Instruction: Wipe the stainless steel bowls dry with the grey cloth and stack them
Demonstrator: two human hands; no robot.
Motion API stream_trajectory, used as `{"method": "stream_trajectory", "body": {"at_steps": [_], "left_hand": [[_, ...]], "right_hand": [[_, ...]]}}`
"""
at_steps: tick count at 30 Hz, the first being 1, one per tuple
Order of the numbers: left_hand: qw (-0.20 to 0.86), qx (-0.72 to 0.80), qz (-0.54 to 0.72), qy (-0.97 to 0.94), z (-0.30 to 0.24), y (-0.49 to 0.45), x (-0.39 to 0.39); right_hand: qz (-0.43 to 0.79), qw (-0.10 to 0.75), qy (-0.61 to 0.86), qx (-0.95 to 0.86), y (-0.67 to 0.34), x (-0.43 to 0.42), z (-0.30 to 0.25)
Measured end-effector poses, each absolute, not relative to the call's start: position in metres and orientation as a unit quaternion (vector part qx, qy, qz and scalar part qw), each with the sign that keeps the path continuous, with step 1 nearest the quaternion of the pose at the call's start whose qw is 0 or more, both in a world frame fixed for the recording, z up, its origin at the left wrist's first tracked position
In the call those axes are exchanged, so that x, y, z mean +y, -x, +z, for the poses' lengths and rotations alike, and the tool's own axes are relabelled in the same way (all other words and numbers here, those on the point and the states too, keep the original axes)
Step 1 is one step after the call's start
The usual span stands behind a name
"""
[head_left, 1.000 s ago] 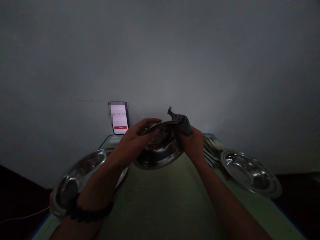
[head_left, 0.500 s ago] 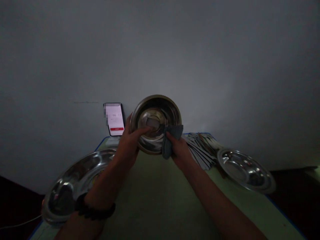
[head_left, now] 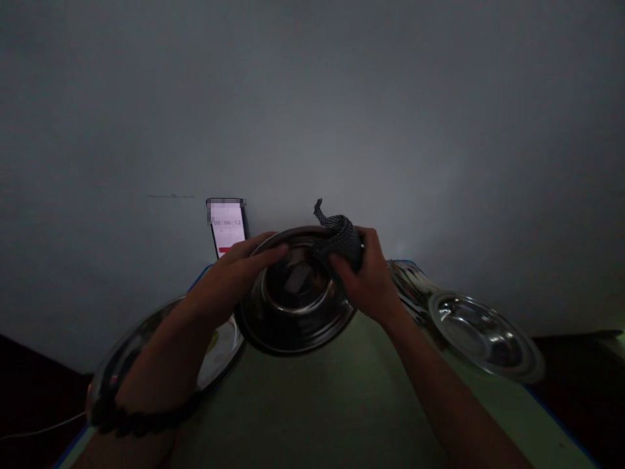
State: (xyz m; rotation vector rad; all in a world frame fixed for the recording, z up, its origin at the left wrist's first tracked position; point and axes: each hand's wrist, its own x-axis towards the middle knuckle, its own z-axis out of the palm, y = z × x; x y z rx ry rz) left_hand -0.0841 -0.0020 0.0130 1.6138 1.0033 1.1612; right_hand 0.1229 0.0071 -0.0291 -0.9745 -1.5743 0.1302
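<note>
Between my hands a round stainless steel bowl is held up above the table, tilted, with its underside and base ring seemingly toward me. My left hand grips the bowl's left rim, thumb lying across the metal. On the opposite side my right hand pinches a dark grey checked cloth against the upper right rim. One end of the cloth sticks up beyond the edge. Fingers behind the bowl are hidden.
At left a large steel basin lies partly behind my left forearm. A phone showing a timer leans on the wall. To the right are a shiny steel basin and a bundle of thin strips on the green table.
The bowl has come lower and nearer and has been turned, from its hollow side to what looks like its underside. My right hand moved the cloth up to the upper right rim.
</note>
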Motion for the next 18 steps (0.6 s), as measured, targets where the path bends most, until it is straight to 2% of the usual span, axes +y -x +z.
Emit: {"method": "stream_trajectory", "body": {"at_steps": [3,6,11,15,18], "left_hand": [[0.441,0.408,0.462,-0.652,0.016,0.085,-0.004],[0.461,0.389,0.445,-0.661,0.02,0.077,-0.01],[0.453,0.372,0.49,-0.645,0.019,0.067,-0.009],[0.442,0.374,0.554,-0.598,0.017,0.072,-0.004],[0.429,0.362,0.647,-0.516,0.015,0.068,-0.001]], "right_hand": [[0.087,0.574,0.384,-0.718,-0.124,0.006,-0.028],[0.045,0.559,0.377,-0.738,-0.129,0.008,-0.025],[-0.002,0.615,0.414,-0.671,-0.127,0.021,-0.04],[0.086,0.673,0.471,-0.564,-0.108,0.026,-0.063],[0.169,0.699,0.495,-0.488,-0.087,0.024,-0.075]]}}
